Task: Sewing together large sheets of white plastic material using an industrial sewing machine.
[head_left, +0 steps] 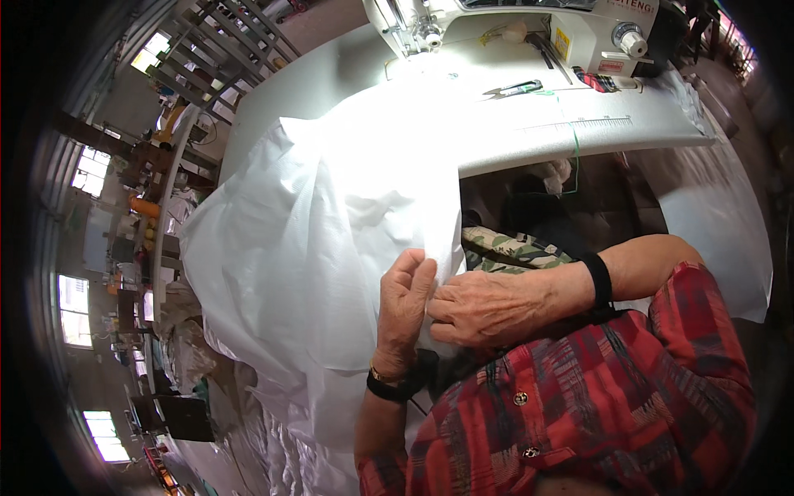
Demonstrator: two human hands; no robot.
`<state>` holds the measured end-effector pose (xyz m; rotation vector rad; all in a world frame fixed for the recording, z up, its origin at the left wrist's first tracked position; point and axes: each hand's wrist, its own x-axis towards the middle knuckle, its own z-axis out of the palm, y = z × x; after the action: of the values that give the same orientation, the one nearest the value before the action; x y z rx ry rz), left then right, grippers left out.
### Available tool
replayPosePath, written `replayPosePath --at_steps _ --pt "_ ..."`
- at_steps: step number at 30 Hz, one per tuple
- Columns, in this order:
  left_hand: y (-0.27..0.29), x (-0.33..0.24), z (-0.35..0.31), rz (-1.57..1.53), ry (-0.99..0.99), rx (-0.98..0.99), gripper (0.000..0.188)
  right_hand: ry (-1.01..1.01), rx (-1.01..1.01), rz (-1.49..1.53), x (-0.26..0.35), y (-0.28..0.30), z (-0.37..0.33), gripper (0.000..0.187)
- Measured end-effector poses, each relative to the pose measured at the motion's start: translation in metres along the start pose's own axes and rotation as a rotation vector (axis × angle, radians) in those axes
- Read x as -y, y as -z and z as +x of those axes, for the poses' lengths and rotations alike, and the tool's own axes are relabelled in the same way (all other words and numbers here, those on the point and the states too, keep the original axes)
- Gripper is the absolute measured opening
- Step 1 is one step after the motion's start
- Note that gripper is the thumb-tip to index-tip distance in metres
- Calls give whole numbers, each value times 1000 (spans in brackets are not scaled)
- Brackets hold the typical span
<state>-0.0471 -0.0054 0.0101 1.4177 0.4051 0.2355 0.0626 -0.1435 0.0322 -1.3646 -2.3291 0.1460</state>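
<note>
A large sheet of thin white fabric (281, 223) drapes from the sewing table down over my left side, its upper part washed out by bright light. Along its right edge, my left hand (401, 302) pinches the cloth between thumb and fingers. My right hand (484, 307) meets it there, knuckles up and fingers curled in on the same edge; its fingertips are partly hidden. Beyond the cloth, the white sewing machine (517, 37) stands with its needle area (423, 41) brightly lit above the fabric's far end.
Thread snips (514, 88) lie on the sewing table (496, 149), and a green thread (576, 157) hangs over its front edge. More pale sheeting (719, 223) hangs at the right. Camouflage cloth (517, 248) shows below the table. Metal racks (219, 62) stand at the far left.
</note>
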Motion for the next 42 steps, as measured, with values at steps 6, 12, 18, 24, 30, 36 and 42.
replayPosePath --at_steps 6,12,18,24,30,36,42 --pt "24 -39 0 297 -137 -149 8 -660 -788 561 -38 -29 -18 20" --pt "30 -124 12 815 -396 -75 8 -436 -507 491 -102 -61 95 28" --pt "14 -109 12 1364 -611 315 12 -393 -107 574 -106 -143 122 34" --pt "10 3 5 1189 -544 48 6 -603 -57 394 -115 -120 32 41" --pt "12 35 -5 699 -277 -254 7 -232 -205 32 -116 1 -8 15" --pt "12 28 -10 256 83 -292 10 -58 -222 -68 -143 28 12 11" --pt "2 21 -15 207 -135 -314 33 -36 -186 -2 -139 18 8 11"
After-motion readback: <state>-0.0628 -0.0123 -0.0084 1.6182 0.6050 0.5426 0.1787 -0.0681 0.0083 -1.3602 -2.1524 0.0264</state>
